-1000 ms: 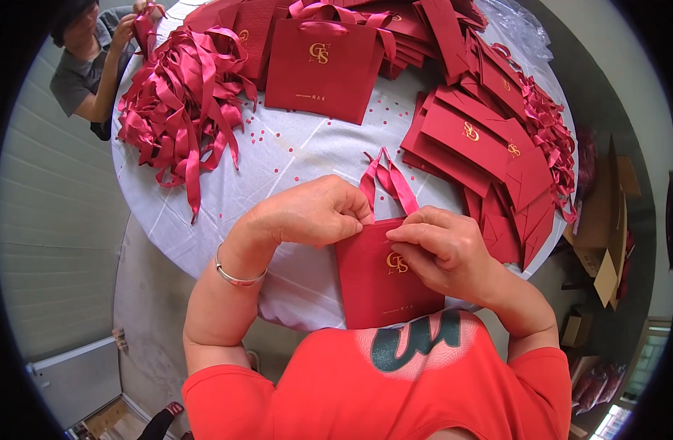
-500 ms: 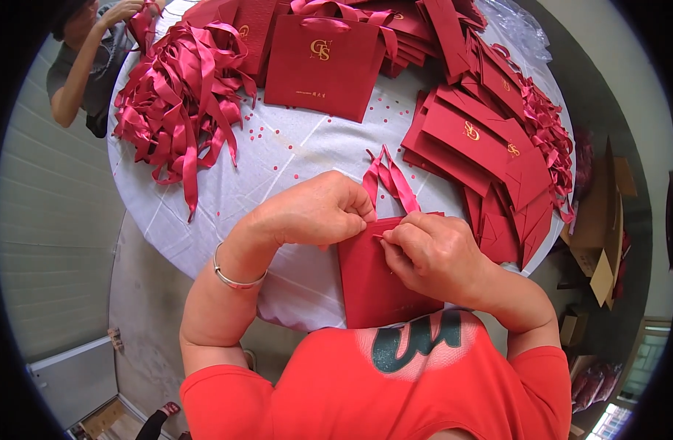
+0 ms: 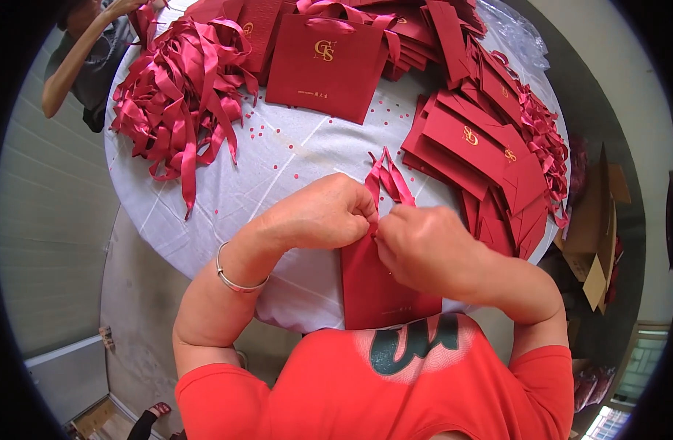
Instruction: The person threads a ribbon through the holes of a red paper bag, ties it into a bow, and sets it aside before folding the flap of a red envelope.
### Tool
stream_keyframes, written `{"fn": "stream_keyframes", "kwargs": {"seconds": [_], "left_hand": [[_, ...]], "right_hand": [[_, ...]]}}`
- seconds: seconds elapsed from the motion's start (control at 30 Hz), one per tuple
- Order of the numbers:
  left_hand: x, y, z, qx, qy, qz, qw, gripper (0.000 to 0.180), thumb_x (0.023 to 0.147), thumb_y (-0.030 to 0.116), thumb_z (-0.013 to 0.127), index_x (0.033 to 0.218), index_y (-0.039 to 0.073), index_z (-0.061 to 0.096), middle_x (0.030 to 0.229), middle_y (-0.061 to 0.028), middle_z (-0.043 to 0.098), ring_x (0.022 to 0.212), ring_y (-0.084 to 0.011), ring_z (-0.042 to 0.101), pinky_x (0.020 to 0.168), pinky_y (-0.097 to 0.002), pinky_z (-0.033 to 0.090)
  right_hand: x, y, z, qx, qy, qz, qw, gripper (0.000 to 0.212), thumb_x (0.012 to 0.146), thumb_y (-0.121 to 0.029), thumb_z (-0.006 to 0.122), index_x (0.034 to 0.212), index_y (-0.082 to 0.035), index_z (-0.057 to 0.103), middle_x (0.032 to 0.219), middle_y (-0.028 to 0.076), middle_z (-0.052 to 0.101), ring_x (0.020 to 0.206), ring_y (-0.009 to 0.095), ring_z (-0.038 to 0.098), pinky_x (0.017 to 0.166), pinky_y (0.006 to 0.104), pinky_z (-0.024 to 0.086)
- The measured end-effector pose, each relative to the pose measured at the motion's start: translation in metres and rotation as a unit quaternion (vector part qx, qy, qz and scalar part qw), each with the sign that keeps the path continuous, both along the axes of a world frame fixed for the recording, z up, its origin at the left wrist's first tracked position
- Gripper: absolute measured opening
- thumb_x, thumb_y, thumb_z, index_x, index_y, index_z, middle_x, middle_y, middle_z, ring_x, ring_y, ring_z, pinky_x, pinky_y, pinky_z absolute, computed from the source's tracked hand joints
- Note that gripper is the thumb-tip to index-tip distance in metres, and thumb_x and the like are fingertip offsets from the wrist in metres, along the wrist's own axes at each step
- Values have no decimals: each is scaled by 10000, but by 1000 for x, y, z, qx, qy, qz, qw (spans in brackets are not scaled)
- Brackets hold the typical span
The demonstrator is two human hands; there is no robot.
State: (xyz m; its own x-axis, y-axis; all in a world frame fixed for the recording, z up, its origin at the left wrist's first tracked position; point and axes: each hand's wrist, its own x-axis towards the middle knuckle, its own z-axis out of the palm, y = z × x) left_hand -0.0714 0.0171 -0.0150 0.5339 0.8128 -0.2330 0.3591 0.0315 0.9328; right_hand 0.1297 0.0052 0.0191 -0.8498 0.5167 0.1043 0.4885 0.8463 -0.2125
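Note:
A dark red paper bag (image 3: 373, 282) lies against the near edge of the table, in front of my chest. A pink-red satin ribbon (image 3: 396, 182) loops out past its top edge. My left hand (image 3: 336, 213) is closed in a pinch at the bag's top edge, beside one side of the ribbon. Close against it, my right hand (image 3: 428, 246) is closed over the bag's upper front, fingertips together. What its fingers pinch is mostly hidden, though it seems to be a ribbon end.
A round table with a white cloth (image 3: 226, 249) bears a heap of loose ribbons (image 3: 190, 103), a finished-looking bag (image 3: 318, 66) and stacked flat red bags (image 3: 472, 139). Cardboard boxes (image 3: 597, 242) stand at right. Another person's arm (image 3: 83, 55) shows at far left.
My right hand has shifted slightly up and left, now meeting my left fingertips. A small red tip seen at its fingers is now hidden. The other person's arm has moved a little.

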Motion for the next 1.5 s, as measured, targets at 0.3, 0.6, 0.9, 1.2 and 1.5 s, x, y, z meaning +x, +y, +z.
{"fn": "stream_keyframes", "kwargs": {"seconds": [0.3,0.6,0.9,1.2,1.5], "left_hand": [[-1,-2,6,19,21,-19,999,233,766,35,570,924,-44,723,720,-218,683,696,-276,691,666,-388,527],[-1,-8,22,110,93,-64,987,289,795,67,758,1073,34,686,753,-89,727,644,-179,662,636,-312,521],[4,-17,23,233,22,-80,969,132,799,75,803,928,72,779,724,-95,718,612,-219,689,569,-296,528],[10,-23,26,294,37,-70,952,142,759,52,830,891,75,784,694,-84,709,573,-196,675,548,-291,516],[14,-23,23,263,10,-48,964,122,747,4,790,857,49,762,683,-21,706,522,-71,601,497,-231,453]], "right_hand": [[12,19,1,-159,63,-78,982,226,832,-243,753,822,-23,705,755,132,690,676,310,676,621,415,535],[34,63,5,-532,146,-99,828,190,921,-158,703,1019,4,718,874,38,715,809,106,641,724,289,514],[14,69,7,-535,12,-38,844,228,911,-135,702,1091,2,678,901,58,721,835,93,657,742,270,526],[0,75,-5,-654,22,-118,747,330,721,-61,802,1033,-16,706,782,34,668,661,110,573,562,276,446],[7,81,-14,-534,209,-244,782,292,737,-9,783,976,28,620,793,82,701,711,126,663,619,273,515]]}}
